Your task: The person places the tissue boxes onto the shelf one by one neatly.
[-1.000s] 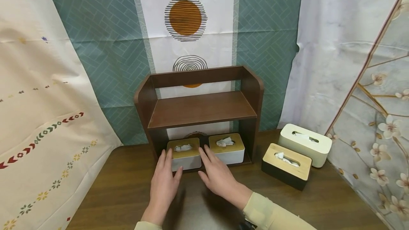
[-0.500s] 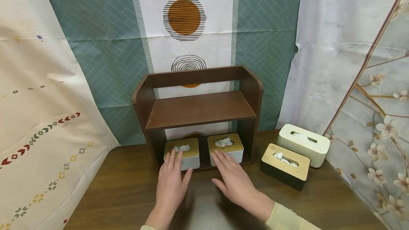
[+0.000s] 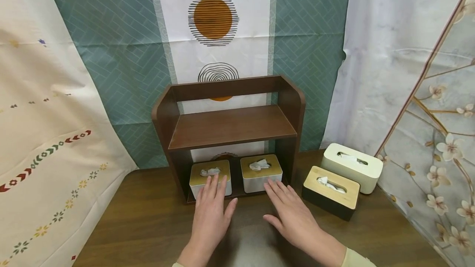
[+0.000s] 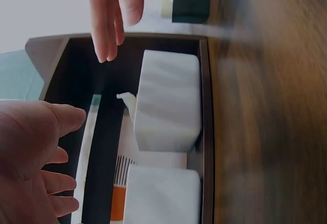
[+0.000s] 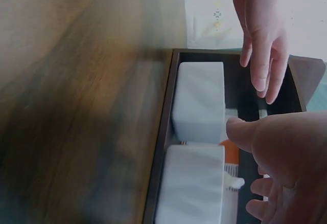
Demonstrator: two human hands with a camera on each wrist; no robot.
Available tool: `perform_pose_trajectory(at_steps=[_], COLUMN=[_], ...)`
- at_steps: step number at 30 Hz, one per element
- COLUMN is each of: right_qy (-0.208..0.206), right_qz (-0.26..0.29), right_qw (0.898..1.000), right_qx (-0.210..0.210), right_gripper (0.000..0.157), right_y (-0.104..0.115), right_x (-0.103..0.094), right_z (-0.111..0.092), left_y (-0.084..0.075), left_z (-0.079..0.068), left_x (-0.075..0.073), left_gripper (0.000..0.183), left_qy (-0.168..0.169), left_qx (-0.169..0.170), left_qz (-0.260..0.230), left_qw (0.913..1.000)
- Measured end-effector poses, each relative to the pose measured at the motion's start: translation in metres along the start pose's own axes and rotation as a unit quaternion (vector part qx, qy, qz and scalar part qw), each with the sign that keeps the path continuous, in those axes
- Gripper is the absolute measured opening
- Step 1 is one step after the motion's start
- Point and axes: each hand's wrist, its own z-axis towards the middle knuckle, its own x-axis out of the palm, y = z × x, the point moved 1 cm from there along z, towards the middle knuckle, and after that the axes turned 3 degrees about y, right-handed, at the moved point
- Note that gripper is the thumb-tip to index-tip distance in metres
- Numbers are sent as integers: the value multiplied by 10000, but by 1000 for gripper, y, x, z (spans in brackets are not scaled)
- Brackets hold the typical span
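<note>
Two white tissue boxes with wooden lids stand side by side on the bottom level of a dark brown shelf point(image 3: 233, 127). In front of the left tissue box point(image 3: 210, 172), my left hand point(image 3: 212, 217) hovers with its fingers straight, overlapping the box's front in the head view. My right hand point(image 3: 293, 217) is likewise held flat, its fingertips near the lower front of the right tissue box point(image 3: 261, 172). Both wrist views show the hands apart from each other and holding nothing. Whether any fingertip touches a box I cannot tell.
To the right of the shelf, a black tissue box with a wooden lid point(image 3: 331, 193) stands in front of a cream tissue box point(image 3: 352, 167). All rest on a brown wooden table point(image 3: 122, 217). Patterned cloths point(image 3: 122, 52) hang behind and at both sides.
Both hands have drawn back from the boxes toward the person and shifted to the right, the right hand farther, so they are wider apart. The boxes have stayed on the shelf.
</note>
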Motion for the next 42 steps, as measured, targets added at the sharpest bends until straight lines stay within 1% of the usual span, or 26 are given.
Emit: perform_pose_trajectory(at_steps=[5, 9, 12, 14, 22, 38, 42], right_qy=[-107, -138, -177, -274, -664, -997, -1004], right_qz=[-39, -110, -169, -245, -556, -866, -897], right_qw=[9998, 9994, 9991, 9986, 9957, 9899, 9890], right_qx=[152, 297, 360, 368, 339, 520, 617], right_gripper=[84, 85, 86, 87, 90, 91, 92], right_y=[-8, -14, -19, -22, -35, -64, -72], right_x=[-8, -17, -22, -24, -27, -36, -38], right_z=[-14, -25, -33, -37, -55, -83, -91], left_y=[-10, -17, -24, -29, -47, -80, -88], left_z=[1, 3, 5, 6, 8, 14, 16], left_x=[6, 10, 14, 16, 26, 46, 52], left_gripper=[70, 69, 69, 69, 67, 64, 64], left_qy=[85, 220, 316, 360, 488, 820, 867], left_qx=[130, 188, 219, 254, 503, 939, 1049], left_qz=[-48, -97, -147, -176, -235, -229, -215], left_qw=[9999, 9995, 9992, 9989, 9973, 9919, 9905])
